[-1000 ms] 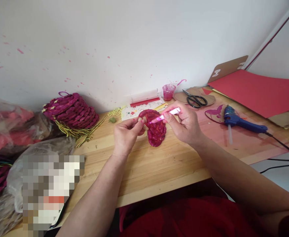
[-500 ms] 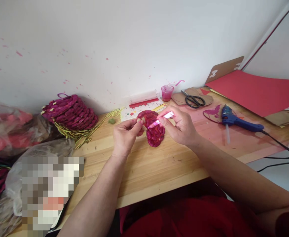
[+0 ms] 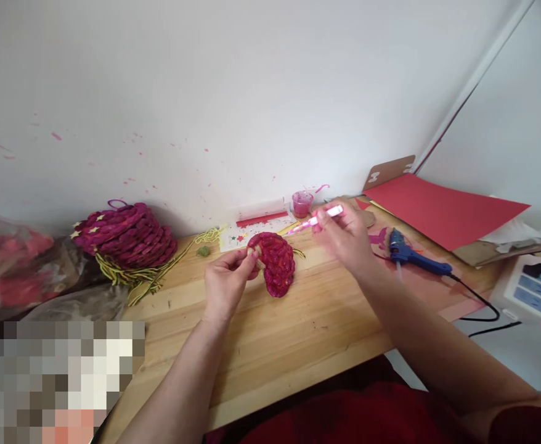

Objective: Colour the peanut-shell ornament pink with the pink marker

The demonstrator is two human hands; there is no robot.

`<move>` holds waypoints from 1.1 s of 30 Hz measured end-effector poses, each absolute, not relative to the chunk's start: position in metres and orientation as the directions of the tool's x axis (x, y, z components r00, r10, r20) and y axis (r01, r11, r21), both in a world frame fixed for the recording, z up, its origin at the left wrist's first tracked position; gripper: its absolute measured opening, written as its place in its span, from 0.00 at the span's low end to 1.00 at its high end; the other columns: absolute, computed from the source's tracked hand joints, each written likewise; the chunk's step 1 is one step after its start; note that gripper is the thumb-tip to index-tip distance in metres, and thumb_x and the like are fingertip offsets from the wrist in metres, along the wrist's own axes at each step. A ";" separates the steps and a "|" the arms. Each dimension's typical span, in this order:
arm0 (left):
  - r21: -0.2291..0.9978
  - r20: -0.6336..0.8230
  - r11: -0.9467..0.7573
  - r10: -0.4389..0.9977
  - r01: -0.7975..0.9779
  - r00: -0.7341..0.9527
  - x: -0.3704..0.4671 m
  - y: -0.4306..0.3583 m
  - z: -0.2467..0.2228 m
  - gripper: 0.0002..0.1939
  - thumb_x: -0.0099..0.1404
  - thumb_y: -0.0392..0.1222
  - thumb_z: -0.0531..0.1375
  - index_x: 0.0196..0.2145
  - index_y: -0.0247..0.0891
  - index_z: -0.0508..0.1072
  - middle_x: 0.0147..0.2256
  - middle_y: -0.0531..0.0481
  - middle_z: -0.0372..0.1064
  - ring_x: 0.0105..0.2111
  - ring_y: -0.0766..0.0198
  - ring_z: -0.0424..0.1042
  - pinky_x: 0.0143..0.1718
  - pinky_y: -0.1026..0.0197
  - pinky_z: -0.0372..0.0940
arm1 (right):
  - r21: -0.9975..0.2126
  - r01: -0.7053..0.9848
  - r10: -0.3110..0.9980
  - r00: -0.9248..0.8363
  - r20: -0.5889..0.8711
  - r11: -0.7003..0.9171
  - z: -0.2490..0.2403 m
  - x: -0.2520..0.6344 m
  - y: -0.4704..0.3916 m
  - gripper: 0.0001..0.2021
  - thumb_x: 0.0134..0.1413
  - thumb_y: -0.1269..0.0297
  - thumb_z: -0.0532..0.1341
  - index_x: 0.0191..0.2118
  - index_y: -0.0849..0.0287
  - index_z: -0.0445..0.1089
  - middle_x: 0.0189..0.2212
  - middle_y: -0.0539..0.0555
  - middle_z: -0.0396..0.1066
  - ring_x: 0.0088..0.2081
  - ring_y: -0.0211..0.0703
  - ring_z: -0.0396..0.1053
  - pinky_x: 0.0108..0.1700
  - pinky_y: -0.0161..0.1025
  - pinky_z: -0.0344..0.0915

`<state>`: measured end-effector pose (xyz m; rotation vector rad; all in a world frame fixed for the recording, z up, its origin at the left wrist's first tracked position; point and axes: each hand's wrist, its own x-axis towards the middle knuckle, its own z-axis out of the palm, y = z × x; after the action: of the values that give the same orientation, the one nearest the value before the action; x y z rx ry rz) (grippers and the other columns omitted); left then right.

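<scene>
My left hand (image 3: 227, 280) pinches the left edge of a crimson and magenta lumpy craft piece (image 3: 278, 266), curved in outline, held up over the wooden table (image 3: 270, 345). In my right hand (image 3: 345, 240), slightly blurred, is a white-handled paintbrush (image 3: 328, 216) smeared with pink. Its tip points left, near the upper right of the piece and apart from it. A clear cup of pink paint (image 3: 302, 203) stands behind the brush, by the wall. Below the brush, a short yellowish strand (image 3: 299, 253) shows at the piece's right side.
At left sit a magenta coiled bundle with yellow fringe (image 3: 129, 237) and plastic bags (image 3: 12, 253). A star-patterned sheet (image 3: 233, 237) lies behind the piece. On the right are a blue glue gun (image 3: 418, 259) with its cord, red card (image 3: 450, 213) and a power strip (image 3: 529, 290).
My right hand has drawn the brush away from the piece, to the right and toward the paint cup. My left hand still holds the piece. The camera view has shifted.
</scene>
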<state>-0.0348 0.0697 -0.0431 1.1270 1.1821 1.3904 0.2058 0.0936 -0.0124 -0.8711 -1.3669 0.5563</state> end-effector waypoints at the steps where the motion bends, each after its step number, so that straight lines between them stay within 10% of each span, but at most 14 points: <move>1: 0.992 0.071 -0.083 0.990 -0.094 -0.120 -0.035 0.069 -0.043 0.22 0.48 0.57 0.78 0.31 0.35 0.84 0.25 0.48 0.79 0.23 0.64 0.75 0.28 0.62 0.76 | -0.807 0.194 0.791 0.171 0.588 0.558 -0.003 0.214 0.102 0.15 0.61 0.48 0.68 0.35 0.54 0.70 0.26 0.48 0.73 0.28 0.40 0.71 0.34 0.40 0.70; 10: 0.994 0.079 -0.091 0.982 -0.062 -0.170 -0.035 0.068 -0.049 0.21 0.51 0.56 0.77 0.35 0.36 0.86 0.30 0.47 0.82 0.25 0.64 0.76 0.29 0.63 0.76 | -0.344 0.939 0.913 0.164 0.374 -0.027 0.049 0.237 0.220 0.08 0.64 0.60 0.62 0.44 0.55 0.76 0.41 0.57 0.80 0.43 0.51 0.73 0.49 0.46 0.68; 21: 0.989 -0.017 -0.015 0.976 -0.147 -0.217 -0.036 0.072 -0.051 0.22 0.47 0.54 0.80 0.35 0.36 0.87 0.30 0.47 0.83 0.26 0.64 0.78 0.31 0.62 0.79 | -0.104 0.985 0.986 0.144 0.083 -0.135 0.031 0.228 0.255 0.08 0.53 0.61 0.69 0.38 0.58 0.79 0.42 0.65 0.78 0.57 0.67 0.65 0.57 0.56 0.60; 33: 0.987 0.002 -0.020 0.993 -0.159 -0.116 -0.038 0.075 -0.049 0.27 0.47 0.59 0.79 0.36 0.34 0.87 0.29 0.46 0.82 0.26 0.65 0.77 0.31 0.63 0.77 | -0.151 0.982 0.983 0.135 0.127 -0.115 0.031 0.228 0.246 0.11 0.60 0.57 0.67 0.35 0.62 0.77 0.41 0.66 0.78 0.58 0.67 0.66 0.58 0.58 0.59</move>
<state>-0.0381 0.0747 -0.0494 1.0408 1.1665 1.3732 0.2278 0.2456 0.0307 -2.2084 -1.9450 0.0074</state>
